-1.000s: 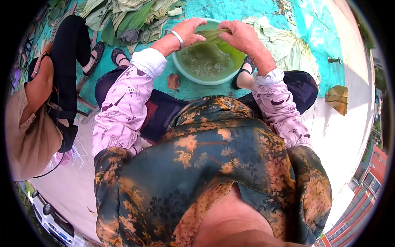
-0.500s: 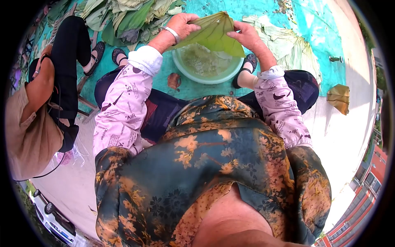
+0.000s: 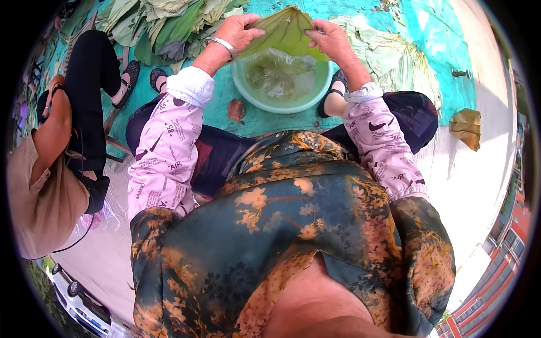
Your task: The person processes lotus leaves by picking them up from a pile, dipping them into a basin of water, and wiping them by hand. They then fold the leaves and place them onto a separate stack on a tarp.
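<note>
A large green leaf (image 3: 284,31) with dark veins is stretched between my two hands. My left hand (image 3: 236,35) pinches its left edge, thumb on top. At the right edge, my right hand (image 3: 328,39) grips it between thumb and fingers. Just below the leaf stands a pale green basin (image 3: 282,107) holding cloudy water, its far rim hidden behind the leaf. Both hands are above the basin's far side.
Piled leaves (image 3: 169,28) lie at the upper left, and flat pale leaves (image 3: 391,62) at the right, on a turquoise sheet (image 3: 456,56). A brown folded leaf (image 3: 466,129) rests on the pavement. Another person (image 3: 53,174) sits at my left. A small dry leaf (image 3: 236,110) is near the basin.
Both hands and the leaf have shifted slightly up and left in view, uncovering more of the basin's water. The grip on the leaf stays the same.
</note>
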Tool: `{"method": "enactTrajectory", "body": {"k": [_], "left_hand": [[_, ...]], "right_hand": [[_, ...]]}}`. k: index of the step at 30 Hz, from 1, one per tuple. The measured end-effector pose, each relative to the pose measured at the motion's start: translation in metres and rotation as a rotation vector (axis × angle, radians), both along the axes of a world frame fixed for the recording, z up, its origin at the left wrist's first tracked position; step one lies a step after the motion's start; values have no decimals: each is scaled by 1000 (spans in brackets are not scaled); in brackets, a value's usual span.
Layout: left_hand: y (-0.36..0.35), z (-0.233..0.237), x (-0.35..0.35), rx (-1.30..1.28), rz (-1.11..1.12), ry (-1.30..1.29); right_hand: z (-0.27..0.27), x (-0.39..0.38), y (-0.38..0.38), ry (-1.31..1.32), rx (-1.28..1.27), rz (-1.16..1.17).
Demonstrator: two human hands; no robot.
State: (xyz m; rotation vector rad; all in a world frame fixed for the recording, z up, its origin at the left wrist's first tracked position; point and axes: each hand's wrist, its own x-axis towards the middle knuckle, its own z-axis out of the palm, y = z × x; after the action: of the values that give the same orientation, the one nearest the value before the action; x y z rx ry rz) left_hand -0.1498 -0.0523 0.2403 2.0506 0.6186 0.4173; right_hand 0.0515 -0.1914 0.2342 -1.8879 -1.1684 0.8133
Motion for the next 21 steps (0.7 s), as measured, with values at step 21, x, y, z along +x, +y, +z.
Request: {"method": "enactTrajectory", "body": {"k": [21], "left_hand": [[4,-9,-5,-187,96,-43]], "right_hand": [[65,271,-41,-334,-163,-354]]}}
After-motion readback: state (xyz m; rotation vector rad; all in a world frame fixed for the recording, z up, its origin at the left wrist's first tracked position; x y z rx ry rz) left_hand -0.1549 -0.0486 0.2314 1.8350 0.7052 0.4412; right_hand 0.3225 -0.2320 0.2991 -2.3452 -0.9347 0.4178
